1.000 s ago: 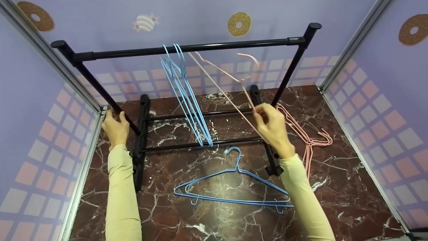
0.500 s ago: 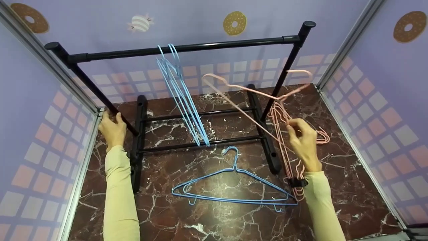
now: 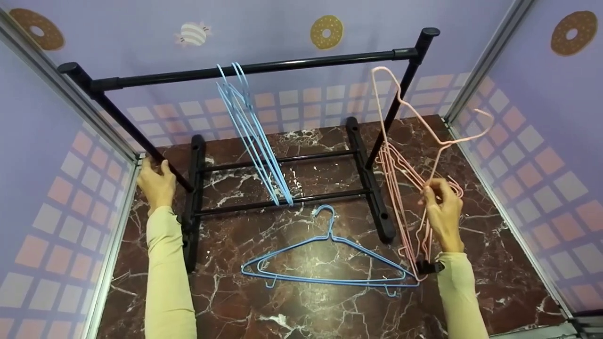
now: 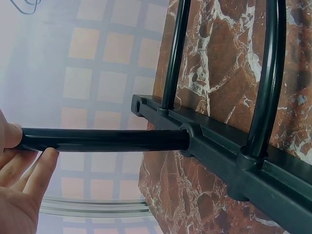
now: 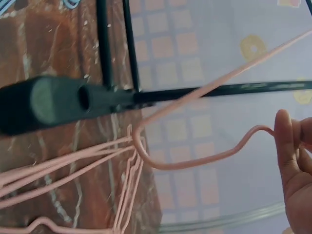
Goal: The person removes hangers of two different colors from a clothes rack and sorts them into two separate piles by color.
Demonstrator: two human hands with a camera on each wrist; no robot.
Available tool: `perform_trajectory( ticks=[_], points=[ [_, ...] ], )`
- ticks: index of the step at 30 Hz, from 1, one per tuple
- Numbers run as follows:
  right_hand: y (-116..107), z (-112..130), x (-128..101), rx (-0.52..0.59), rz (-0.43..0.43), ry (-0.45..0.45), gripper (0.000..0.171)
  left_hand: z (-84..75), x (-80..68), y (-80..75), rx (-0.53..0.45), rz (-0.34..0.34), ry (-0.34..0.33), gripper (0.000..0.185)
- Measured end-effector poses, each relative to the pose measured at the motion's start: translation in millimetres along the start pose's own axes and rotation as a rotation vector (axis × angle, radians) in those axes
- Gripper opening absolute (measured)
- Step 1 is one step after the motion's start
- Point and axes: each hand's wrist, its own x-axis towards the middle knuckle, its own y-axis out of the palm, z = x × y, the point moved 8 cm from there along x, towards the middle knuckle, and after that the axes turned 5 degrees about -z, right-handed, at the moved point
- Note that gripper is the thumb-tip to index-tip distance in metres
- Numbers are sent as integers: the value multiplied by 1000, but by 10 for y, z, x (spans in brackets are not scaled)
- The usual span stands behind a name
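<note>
My left hand [image 3: 155,181] grips the left upright post [image 3: 127,125] of a black clothes rack; in the left wrist view the fingers [image 4: 29,175] curl round that post [image 4: 102,140]. To the right of the rack my right hand [image 3: 439,202] pinches a pink wire hanger [image 3: 466,137] and holds it tilted in the air. It hangs over a pile of pink hangers [image 3: 398,172] on the floor. In the right wrist view the fingertips [image 5: 287,146] hold the pink wire [image 5: 204,161]. Several blue hangers [image 3: 247,120] hang from the top rail [image 3: 264,68].
Blue hangers [image 3: 325,266] lie on the marbled floor [image 3: 292,306] in front of the rack's base [image 3: 377,207]. Purple walls with tile and doughnut prints close in on three sides. Metal corner rails [image 3: 494,52] run along the wall joints.
My right hand carried the pink hanger from beside the blue ones under the rail out to the right of the rack, and the hanger swung more upright. The left hand stayed on the post.
</note>
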Motion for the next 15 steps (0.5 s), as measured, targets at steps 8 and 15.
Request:
perform_trajectory(
  ticks=[8, 15],
  points=[
    [-73, -421, -98, -102, 76, 81, 7, -14, -2, 8, -4, 4, 3, 33],
    [-155, -605, -158, -123, 84, 129, 8, -27, 8, 7, -3, -17, 31, 33]
  ],
)
